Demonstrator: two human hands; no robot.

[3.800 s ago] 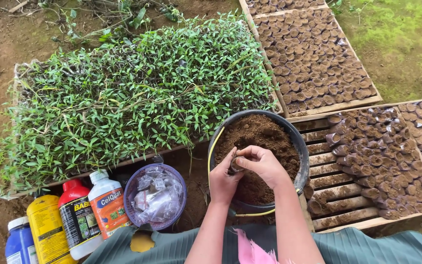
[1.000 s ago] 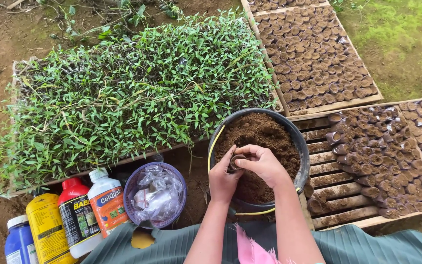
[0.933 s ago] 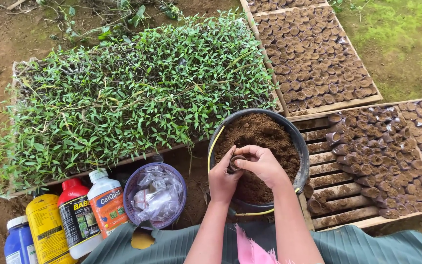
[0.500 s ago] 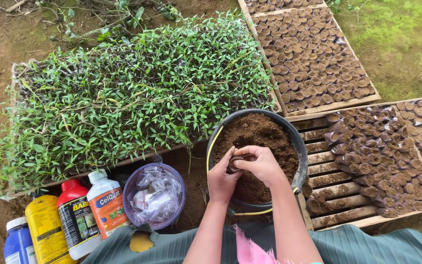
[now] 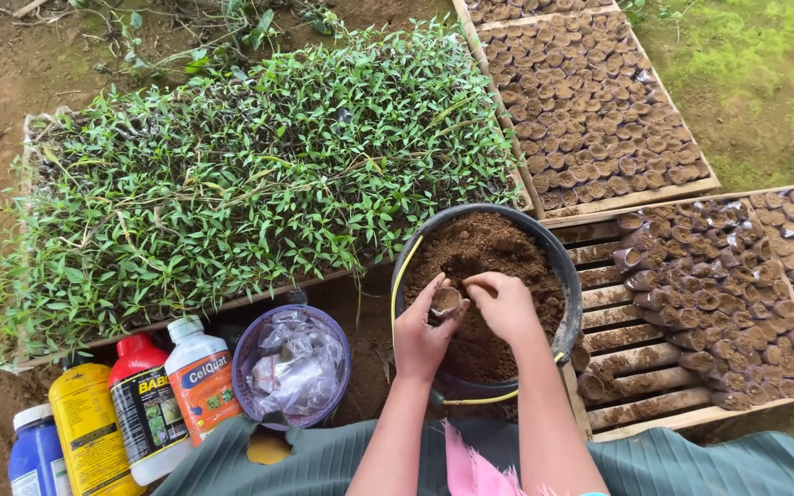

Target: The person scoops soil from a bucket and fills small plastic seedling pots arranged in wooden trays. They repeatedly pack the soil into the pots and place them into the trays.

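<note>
Over the bucket [image 5: 570, 276], left hand [image 5: 422, 332] grips an upright pot [image 5: 446, 301], right hand [image 5: 505, 305] pinching soil.

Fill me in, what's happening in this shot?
A person is working over a black bucket of brown soil. The left hand holds a small pot above the soil, and the right hand pinches soil at its rim. A bed of green seedlings lies beyond, wooden trays of filled pots sit to the right, and bottles and a purple basket stand to the left.
</note>
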